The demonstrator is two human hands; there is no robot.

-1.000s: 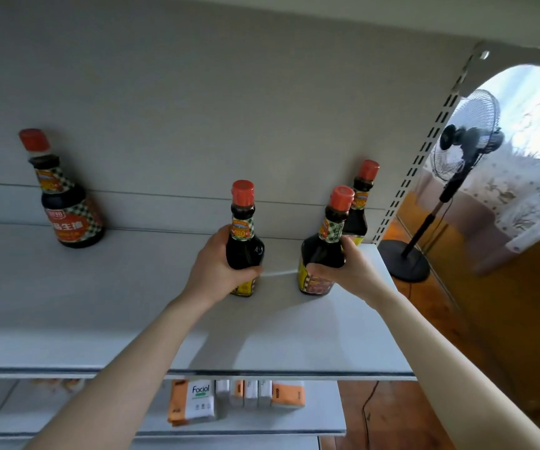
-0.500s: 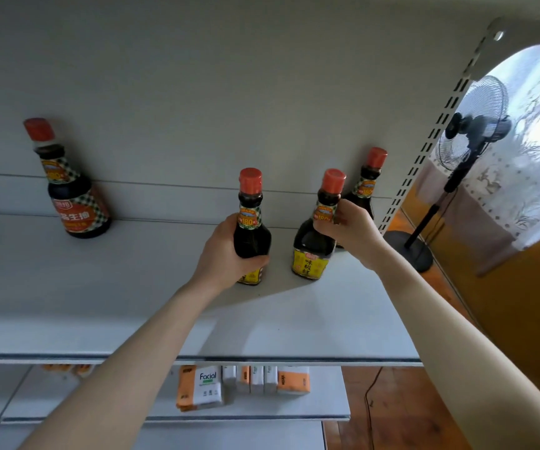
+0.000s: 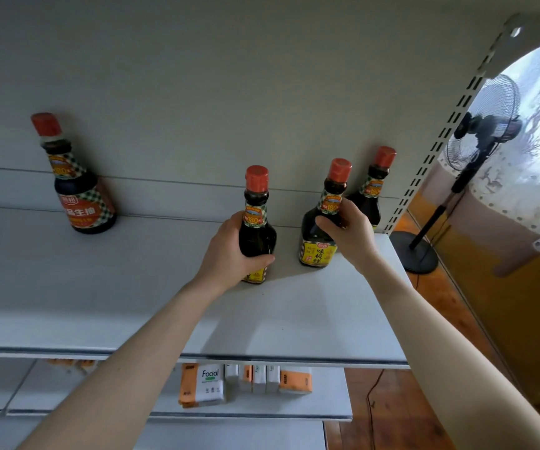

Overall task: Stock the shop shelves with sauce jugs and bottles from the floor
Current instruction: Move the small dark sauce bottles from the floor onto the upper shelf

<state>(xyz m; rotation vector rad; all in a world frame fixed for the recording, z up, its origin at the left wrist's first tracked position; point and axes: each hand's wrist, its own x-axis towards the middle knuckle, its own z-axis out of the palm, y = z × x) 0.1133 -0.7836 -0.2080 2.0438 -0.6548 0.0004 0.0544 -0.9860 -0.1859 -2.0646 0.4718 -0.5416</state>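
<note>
Several dark sauce bottles with red caps stand on the white shelf [image 3: 132, 287]. My left hand [image 3: 229, 251] grips the body of the middle bottle [image 3: 257, 222], which stands on the shelf. My right hand [image 3: 346, 232] holds the neck and shoulder of a yellow-labelled bottle [image 3: 319, 245] to its right. Behind that one, another bottle [image 3: 374, 186] stands against the back panel near the right upright. A fourth bottle [image 3: 78, 190] with an orange label stands alone at the far left.
A slotted metal upright [image 3: 431, 151] closes the shelf's right end. On the lower shelf [image 3: 327, 404] lie facial tissue packs [image 3: 203, 383]. A black standing fan [image 3: 479, 131] stands on the wooden floor to the right, with a cable on the floor.
Both bottles have been moved back onto the shelf, toward the back panel. My right hand has slid from the bottle's body up to its neck. The left hand's grip is unchanged.
</note>
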